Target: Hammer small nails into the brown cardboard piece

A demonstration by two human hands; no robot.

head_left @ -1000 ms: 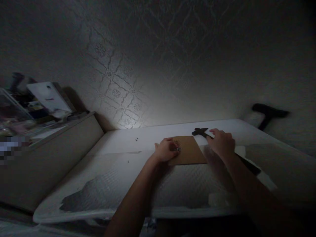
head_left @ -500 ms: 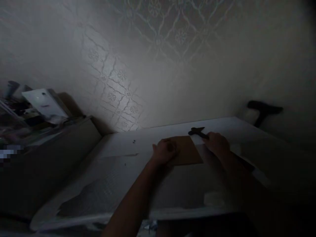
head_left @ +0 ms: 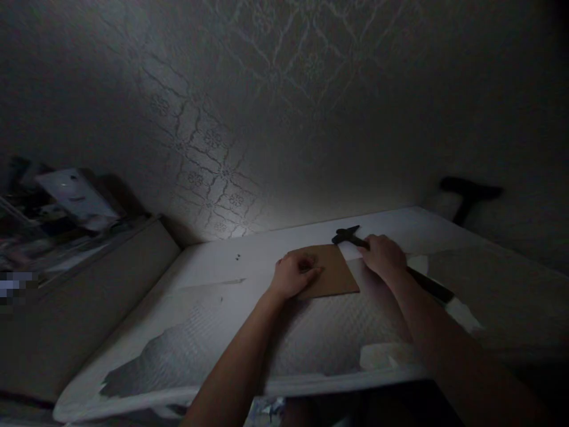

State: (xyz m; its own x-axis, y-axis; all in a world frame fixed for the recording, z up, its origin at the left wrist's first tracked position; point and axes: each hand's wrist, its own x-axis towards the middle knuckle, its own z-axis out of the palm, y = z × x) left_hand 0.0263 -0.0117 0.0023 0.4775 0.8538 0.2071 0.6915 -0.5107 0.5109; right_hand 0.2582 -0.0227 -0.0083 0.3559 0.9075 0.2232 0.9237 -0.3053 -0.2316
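A flat, square brown board (head_left: 335,279) lies on the table. My left hand (head_left: 293,276) rests over its left part, with fingers and thumb curled into a pinch. Whatever may be between those fingertips is too small and dark to make out. My right hand (head_left: 384,256) is wrapped round the handle of a dark claw hammer (head_left: 349,237). The hammer's head is beside the board's far right corner, and its handle end sticks out behind my wrist.
The white table (head_left: 262,249) has a worn, torn covering (head_left: 178,344). Several tiny dark bits (head_left: 238,257) lie left of the board. A patterned wall (head_left: 288,148) rises behind. At left, a cabinet (head_left: 133,267) bears a white box (head_left: 77,193); a dark T-shaped object (head_left: 470,191) stands at right.
The view has shifted slightly and the wall looks darker, while the table and arms look clearer. Both hands keep nearly the same places; the hammer stays in my right hand.
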